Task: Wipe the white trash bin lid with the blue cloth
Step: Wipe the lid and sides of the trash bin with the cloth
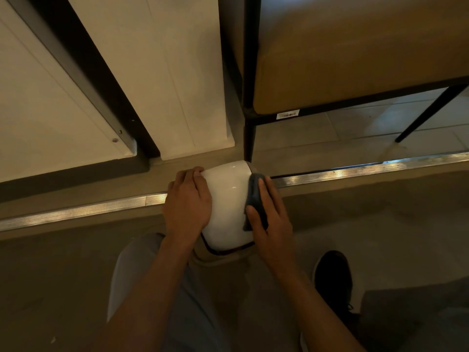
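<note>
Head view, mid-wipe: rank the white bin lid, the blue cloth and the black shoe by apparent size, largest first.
1. White bin lid, largest.
2. Black shoe, though it sits nearer the camera, so its true rank is unsure.
3. Blue cloth, partly hidden under the right hand.

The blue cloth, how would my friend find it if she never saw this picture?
Start at the shiny metal strip crossing the floor, then find the round white trash bin lid against it. The blue cloth lies on the lid's right side under the right hand. It is the only dark, soft thing on the glossy white.
</note>
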A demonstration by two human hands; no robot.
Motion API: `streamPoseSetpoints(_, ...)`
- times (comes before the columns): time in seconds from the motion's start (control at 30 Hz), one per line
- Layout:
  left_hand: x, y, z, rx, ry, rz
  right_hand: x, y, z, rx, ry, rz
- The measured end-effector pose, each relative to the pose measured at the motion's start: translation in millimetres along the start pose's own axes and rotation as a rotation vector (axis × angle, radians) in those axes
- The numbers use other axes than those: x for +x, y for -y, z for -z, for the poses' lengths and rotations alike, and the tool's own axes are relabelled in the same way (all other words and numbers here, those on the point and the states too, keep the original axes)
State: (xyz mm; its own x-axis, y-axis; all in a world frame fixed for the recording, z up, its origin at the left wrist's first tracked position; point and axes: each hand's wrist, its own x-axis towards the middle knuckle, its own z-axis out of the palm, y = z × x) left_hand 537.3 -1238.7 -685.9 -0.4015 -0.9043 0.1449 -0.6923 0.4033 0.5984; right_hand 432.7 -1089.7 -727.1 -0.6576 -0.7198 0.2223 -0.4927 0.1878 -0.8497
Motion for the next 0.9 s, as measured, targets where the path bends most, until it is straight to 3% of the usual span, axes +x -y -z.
streamPoseSetpoints(0.13,0.6,1.8,-2.3,0.002,-0.003,0.007,-27.7,-5.7,4.8,0.038,-0.03,-0.098)
streamPoseSetpoints(0.3,-0.3,2.2,-1.9,0.001,0.006,-0.003,-1.5,3.0,17.5,0.151,0.022,-0.229)
streamPoseSetpoints(0.43,-1.1,1.6,-1.0,0.008,0.001,0.004,51.2,7.4,22.7,0.272,0.18,-0.372)
streamPoseSetpoints(0.53,-1.5,2.0,-0.6,0.013,0.0,0.009,84.1,6.0,19.5,0.182,0.261,-0.339)
streamPoseSetpoints(0.67,-1.5,-1.4,-1.2,0.007,-0.016,0.043,81.8,8.6,10.5,0.241,0.202,-0.352)
streamPoseSetpoints(0.9,-2.2,-1.9,-2.2,-0.055,-0.03,0.044,1.1,7.5,23.0,0.294,0.066,-0.339)
